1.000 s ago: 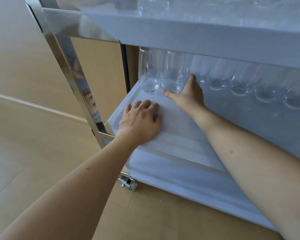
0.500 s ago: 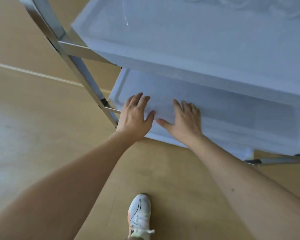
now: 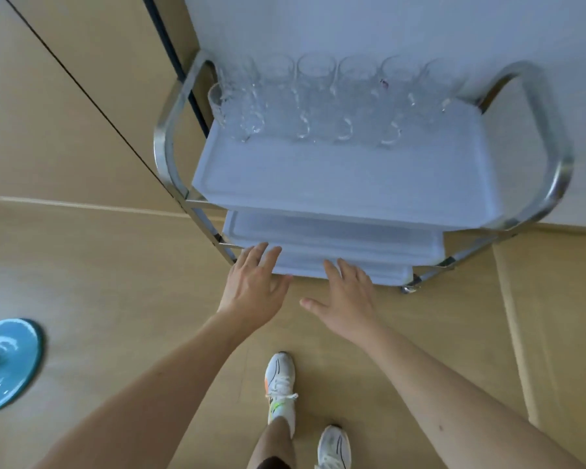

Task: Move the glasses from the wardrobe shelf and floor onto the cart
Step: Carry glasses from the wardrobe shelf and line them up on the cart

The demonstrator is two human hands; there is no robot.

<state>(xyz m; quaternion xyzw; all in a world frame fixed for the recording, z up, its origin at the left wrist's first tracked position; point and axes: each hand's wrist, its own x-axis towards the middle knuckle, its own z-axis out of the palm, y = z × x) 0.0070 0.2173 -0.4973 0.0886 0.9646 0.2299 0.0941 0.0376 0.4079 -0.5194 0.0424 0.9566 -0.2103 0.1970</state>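
Note:
A steel-framed cart [image 3: 352, 184] with white tray shelves stands against the wall below me. Several clear glasses [image 3: 315, 96] stand in a row along the back of its top shelf. My left hand [image 3: 254, 286] and my right hand [image 3: 347, 296] hover in front of the lower shelves' front edge, fingers straight and spread, holding nothing. The fingertips overlap the lowest shelf's edge; I cannot tell whether they touch it. The glasses on the lower shelf are hidden by the shelves above.
Wooden wardrobe doors [image 3: 68, 106] rise at the left of the cart. A blue round base [image 3: 4, 363] lies on the wooden floor at the far left. My white shoes [image 3: 281, 384] stand on the floor just behind my hands.
My right hand let go of a glass on the lower shelf and both hands drew back to the cart's front edge. My view rose from the lower shelf to above the cart.

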